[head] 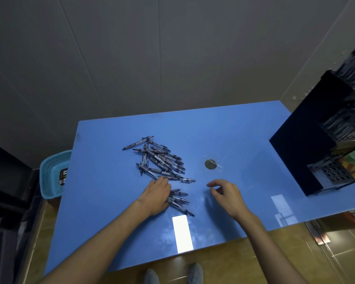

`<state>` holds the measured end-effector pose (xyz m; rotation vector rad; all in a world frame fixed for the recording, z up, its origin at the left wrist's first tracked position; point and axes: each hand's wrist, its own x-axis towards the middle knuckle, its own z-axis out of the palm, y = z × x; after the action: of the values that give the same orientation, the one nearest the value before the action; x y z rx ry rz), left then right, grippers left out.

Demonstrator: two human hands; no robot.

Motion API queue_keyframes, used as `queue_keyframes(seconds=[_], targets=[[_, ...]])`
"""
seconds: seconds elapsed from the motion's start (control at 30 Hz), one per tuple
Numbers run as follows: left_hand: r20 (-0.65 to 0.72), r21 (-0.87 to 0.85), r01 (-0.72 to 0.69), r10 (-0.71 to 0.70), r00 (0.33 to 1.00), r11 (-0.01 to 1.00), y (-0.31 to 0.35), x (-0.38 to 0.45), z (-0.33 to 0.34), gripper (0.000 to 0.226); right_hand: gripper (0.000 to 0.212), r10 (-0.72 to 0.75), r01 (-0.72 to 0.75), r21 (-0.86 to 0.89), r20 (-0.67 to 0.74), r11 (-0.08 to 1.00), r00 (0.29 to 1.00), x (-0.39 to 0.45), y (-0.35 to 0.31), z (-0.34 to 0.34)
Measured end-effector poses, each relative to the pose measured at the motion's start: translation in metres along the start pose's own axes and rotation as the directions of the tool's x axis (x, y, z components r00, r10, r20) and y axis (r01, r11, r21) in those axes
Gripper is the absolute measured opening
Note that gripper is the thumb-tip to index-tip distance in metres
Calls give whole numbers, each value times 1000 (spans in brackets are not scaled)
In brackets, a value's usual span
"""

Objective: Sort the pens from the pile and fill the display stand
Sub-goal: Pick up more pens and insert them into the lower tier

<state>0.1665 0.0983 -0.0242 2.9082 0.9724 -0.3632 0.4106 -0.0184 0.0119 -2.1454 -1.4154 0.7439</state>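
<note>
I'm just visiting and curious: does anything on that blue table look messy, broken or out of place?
Only the pens look untidy: they lie crisscrossed in a loose pile mid-table, with a smaller bunch under the left hand. The round grey disc set in the table seems part of it. Nothing looks spilled or broken.

We can read no text anywhere. The pens (pixel 161 160) carry pale label strips, too small and blurred for us to make out, and the package in the blue basket (pixel 49 171) shows only unreadable white marks.
</note>
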Motion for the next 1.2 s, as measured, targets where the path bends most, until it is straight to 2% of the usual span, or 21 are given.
queue_keyframes(seconds=[0.07,0.17,0.23,0.33,0.43,0.5,0.6,0.67,0.73,0.83,1.03,1.2], targets=[[-16,-47,19,-20,1000,999,-1,-5,6,34,17,-4,4,-7,3,1000,1000,1,-4,3],[-113,-156,67,-86,990,985,-3,-17,16,33,17,-3,3,-3,-1,1000,1000,1,-9,8],[-188,-242,121,-168,968,963,-3,-25,26,37,16,-5,5,-5,-4,1000,1000,0,-12,10],[-226,-441,228,-353,908,868,-6,-35,29,27,17,-18,18,-21,-2,1000,1000,0,-17,16],[-169,-594,388,-581,796,705,-14,-35,26,22,16,-27,26,-30,-8,999,1000,2,-25,23],[-143,-732,404,-703,697,549,-21,-35,22,21,16,-40,39,-43,-18,998,999,5,-33,28],[-124,-924,236,-822,556,299,-32,-34,13,26,16,-66,65,-28,-40,997,997,9,-44,34],[-99,-981,93,-857,506,168,-38,-30,4,28,16,-81,80,-20,-48,997,996,11,-50,38],[-38,-999,1,-865,500,45,-42,-27,-6,33,17,-91,90,-19,-54,996,994,11,-52,41],[62,-995,-33,-842,535,-94,-47,-27,-13,40,16,-93,92,-26,-62,995,994,10,-55,43],[155,-974,-46,-796,586,-223,-57,-29,-9,37,17,-84,82,-34,-74,996,994,6,-54,46],[206,-961,3,-708,676,-278,-66,-31,-6,30,17,-82,78,-55,-71,995,994,7,-57,48]])
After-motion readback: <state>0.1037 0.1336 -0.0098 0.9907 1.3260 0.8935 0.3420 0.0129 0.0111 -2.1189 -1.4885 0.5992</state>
